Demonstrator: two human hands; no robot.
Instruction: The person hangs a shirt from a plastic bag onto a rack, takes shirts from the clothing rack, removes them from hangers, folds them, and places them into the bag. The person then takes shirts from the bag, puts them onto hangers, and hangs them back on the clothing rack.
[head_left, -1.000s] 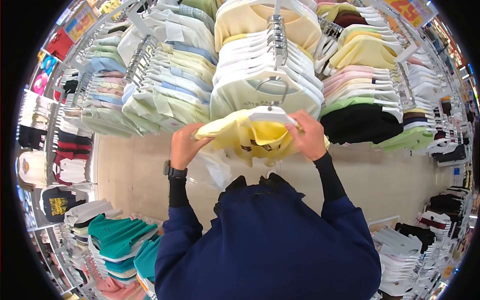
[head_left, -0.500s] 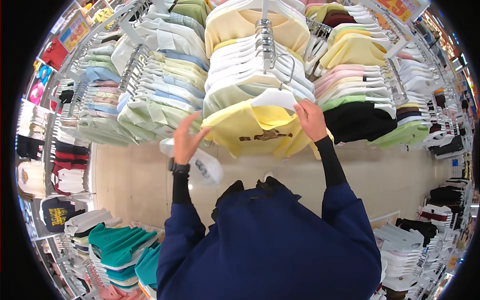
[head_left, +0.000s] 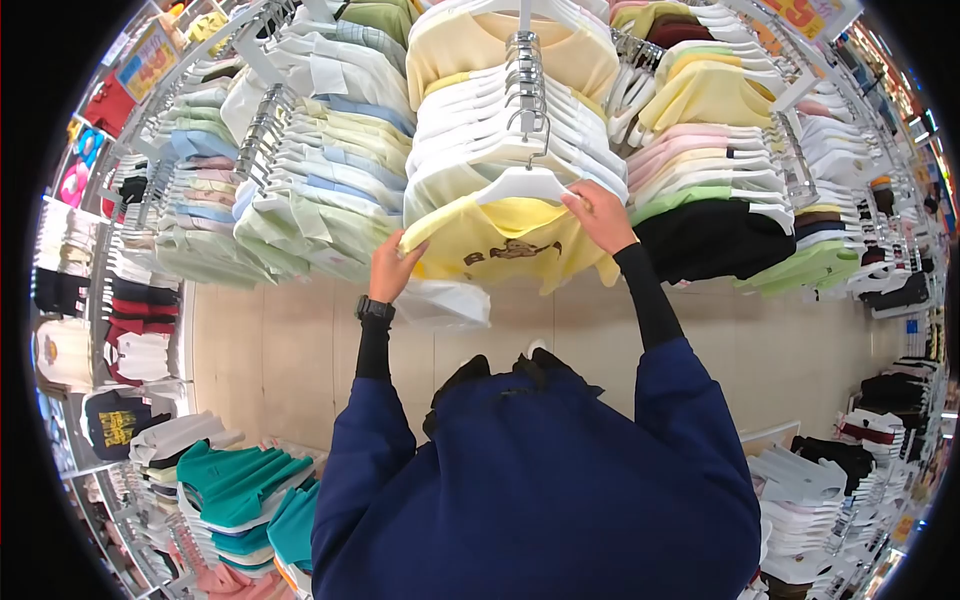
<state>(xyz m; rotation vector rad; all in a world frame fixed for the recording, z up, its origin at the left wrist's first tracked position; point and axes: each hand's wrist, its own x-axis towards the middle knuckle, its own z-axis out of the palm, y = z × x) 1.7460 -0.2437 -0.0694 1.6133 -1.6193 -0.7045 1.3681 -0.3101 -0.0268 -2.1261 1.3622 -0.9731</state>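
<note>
A yellow shirt with a brown print hangs on a white hanger at the front of the centre rack. The hanger's hook is up at the metal display arm; whether it bears on the arm is hard to tell. My left hand pinches the shirt's left shoulder edge. With closed fingers, my right hand grips the right shoulder, beside the hanger's end. Below the shirt, near my left hand, a white translucent plastic bag hangs. Behind it are white and pale green shirts on hangers.
Pale green and blue shirts hang to the left, a black garment and a light green one to the right. Teal shirts hang at the lower left, white ones at the lower right. Beige floor lies between.
The shirt now faces me more squarely, its hook nearer the display arm. My left hand, open half a second ago, has closed on its shoulder. The plastic bag has shifted right.
</note>
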